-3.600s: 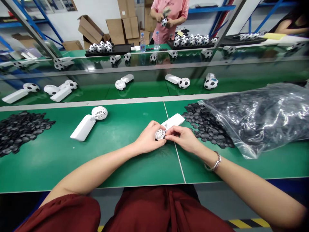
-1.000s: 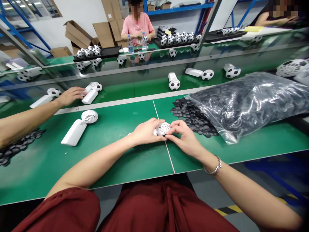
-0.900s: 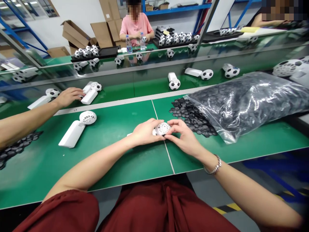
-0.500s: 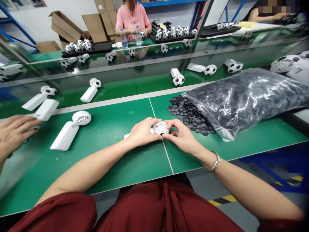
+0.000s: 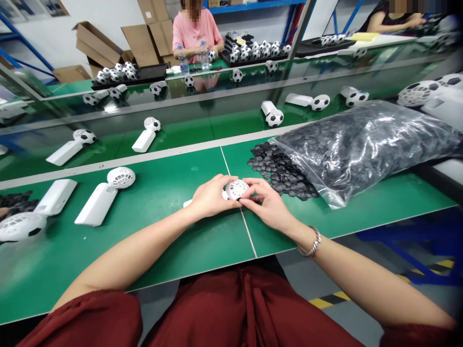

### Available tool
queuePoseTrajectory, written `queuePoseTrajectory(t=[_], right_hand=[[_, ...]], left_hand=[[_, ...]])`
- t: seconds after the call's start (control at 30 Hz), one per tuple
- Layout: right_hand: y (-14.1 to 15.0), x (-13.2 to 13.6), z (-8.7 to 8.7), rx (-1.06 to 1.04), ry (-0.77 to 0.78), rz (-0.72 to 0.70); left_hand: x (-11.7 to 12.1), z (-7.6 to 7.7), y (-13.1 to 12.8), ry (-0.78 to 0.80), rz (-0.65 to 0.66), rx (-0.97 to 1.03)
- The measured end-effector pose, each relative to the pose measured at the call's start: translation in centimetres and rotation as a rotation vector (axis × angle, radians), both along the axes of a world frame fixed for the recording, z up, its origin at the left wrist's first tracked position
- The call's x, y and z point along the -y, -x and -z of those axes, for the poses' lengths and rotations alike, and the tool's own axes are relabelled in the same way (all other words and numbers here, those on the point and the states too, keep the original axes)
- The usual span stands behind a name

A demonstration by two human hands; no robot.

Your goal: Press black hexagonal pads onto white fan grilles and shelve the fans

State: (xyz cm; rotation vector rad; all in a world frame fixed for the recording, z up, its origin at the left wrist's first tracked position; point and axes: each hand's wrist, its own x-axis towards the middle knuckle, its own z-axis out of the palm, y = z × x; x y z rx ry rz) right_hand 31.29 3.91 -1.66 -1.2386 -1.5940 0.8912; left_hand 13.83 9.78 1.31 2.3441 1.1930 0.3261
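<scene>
My left hand [image 5: 213,196] is closed around a white handheld fan [image 5: 237,189] whose round, slotted head is shaped like a football. Part of its white handle shows behind the left wrist; the palm hides the rest. The fingertips of my right hand [image 5: 263,198] are pressed together against the right side of the head, where a bit of black shows at the lower rim. Whether a loose piece is between them is hidden. Just beyond my right hand lies a pile of black, flat, many-sided pieces [image 5: 280,171], spilling from a clear plastic bag [image 5: 365,144].
Two white fans, a nearer one [image 5: 97,202] and another [image 5: 54,197], lie to the left on the green table [image 5: 152,255]. Behind a pale rail [image 5: 162,158], more fans lie on a green conveyor [image 5: 210,115]. A person in pink [image 5: 197,33] sits across, behind trays of football heads.
The other person's hand at the left has withdrawn, leaving a fan on the table. Fans on the near conveyor have shifted right, those on the far strip left. My hands keep their grip.
</scene>
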Motion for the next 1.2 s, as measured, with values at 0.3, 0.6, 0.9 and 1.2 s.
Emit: queuePoseTrajectory(t=[0.3,0.6,0.9,1.2], right_hand=[[-0.4,-0.3,0.6,-0.010,-0.005,0.012],[-1.0,-1.3,0.1,-0.013,0.040,-0.016],[-7.2,-4.7,0.0,0.747,-0.118,0.085],[-6.3,-5.6,0.1,0.824,0.031,0.015]], left_hand=[[-0.2,0.1,0.2,0.016,0.025,0.031],[-0.3,0.2,0.1,0.022,0.030,0.031],[-1.2,-0.5,1.5,-0.105,0.217,-0.169],[-0.3,-0.3,1.4,-0.155,0.312,-0.212]])
